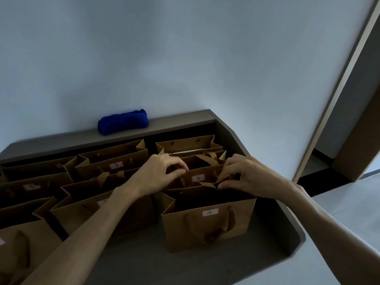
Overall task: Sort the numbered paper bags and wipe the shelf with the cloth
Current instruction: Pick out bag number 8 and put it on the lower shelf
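Observation:
Several brown paper bags with white number labels stand on a dark shelf [144, 262]. Bag 5 [202, 177] stands in the right column, behind bag 4 [207, 225]. My left hand [162, 171] pinches the top edge of bag 5 on its left side. My right hand [244, 174] pinches the same edge and a handle strap on its right side. Bag 7 [115, 165] stands to the left in the middle column, and bag 3 [33, 187] is further left. A rolled blue cloth [123, 121] lies on the raised back ledge.
The shelf meets a white wall at the back; its right end is cut at an angle [294, 219]. A tall wooden panel [353, 83] rises at the right. More bags fill the left side, one [24, 251] at the front left corner.

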Demonstrator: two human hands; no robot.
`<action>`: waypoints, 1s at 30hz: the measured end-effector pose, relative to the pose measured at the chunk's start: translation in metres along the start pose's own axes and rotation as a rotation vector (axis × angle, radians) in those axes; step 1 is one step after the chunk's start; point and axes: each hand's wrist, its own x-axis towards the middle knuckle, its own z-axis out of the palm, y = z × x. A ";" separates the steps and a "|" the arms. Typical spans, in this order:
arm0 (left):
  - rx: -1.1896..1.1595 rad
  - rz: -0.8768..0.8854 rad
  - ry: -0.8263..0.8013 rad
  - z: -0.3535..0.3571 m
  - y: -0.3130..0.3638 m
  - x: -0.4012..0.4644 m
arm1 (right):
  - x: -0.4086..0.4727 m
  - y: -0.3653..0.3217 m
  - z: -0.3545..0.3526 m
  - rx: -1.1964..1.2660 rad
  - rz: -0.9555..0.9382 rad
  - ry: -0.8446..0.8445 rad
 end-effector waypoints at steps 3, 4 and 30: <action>-0.022 0.018 -0.023 -0.001 0.005 -0.015 | 0.004 -0.003 -0.006 0.047 0.026 0.066; -0.040 0.026 -0.027 -0.002 0.007 -0.018 | 0.009 -0.002 -0.008 0.056 0.043 0.118; 0.212 -0.188 -0.054 -0.019 -0.024 0.048 | 0.007 0.001 -0.006 0.005 0.085 0.016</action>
